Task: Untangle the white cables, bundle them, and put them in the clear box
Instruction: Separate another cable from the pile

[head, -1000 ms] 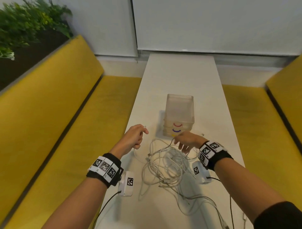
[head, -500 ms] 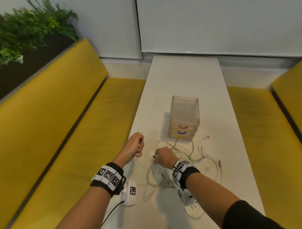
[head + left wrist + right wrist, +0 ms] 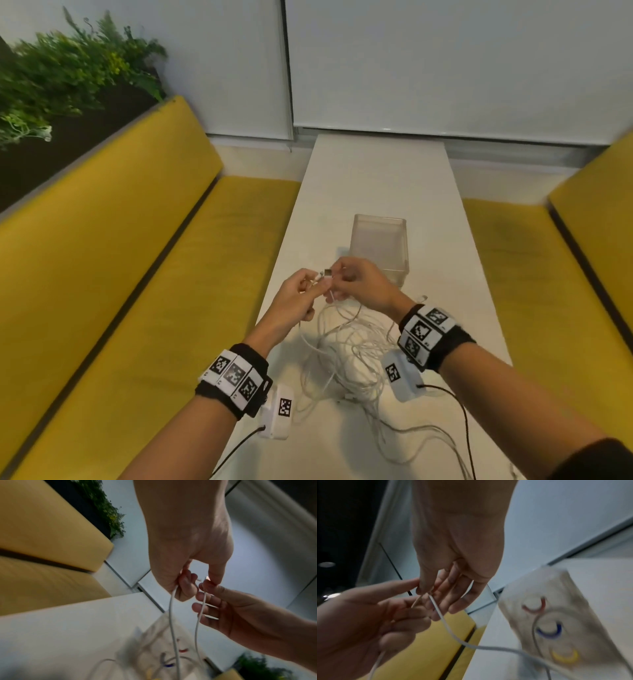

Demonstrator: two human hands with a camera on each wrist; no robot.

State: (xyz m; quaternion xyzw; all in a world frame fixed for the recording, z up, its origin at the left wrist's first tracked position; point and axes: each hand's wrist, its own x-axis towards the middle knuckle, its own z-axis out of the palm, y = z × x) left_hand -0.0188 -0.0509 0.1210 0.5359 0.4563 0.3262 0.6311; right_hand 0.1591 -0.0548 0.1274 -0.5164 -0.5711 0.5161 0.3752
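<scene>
Both hands [image 3: 329, 287] pinch cable ends [image 3: 325, 274] — table edge [image 3: 274, 284] just beside.

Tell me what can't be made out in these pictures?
- Number of white cables: head view, the strands overlap in one tangle.
- Cable runs at lower right: head view, cut off by the bottom edge.
- Clear box near wall: head view, the right hand covers it.
- Box detail: both wrist views, motion blur.
- Connector type between the hands: too small; left hand fingers partly cover it.
</scene>
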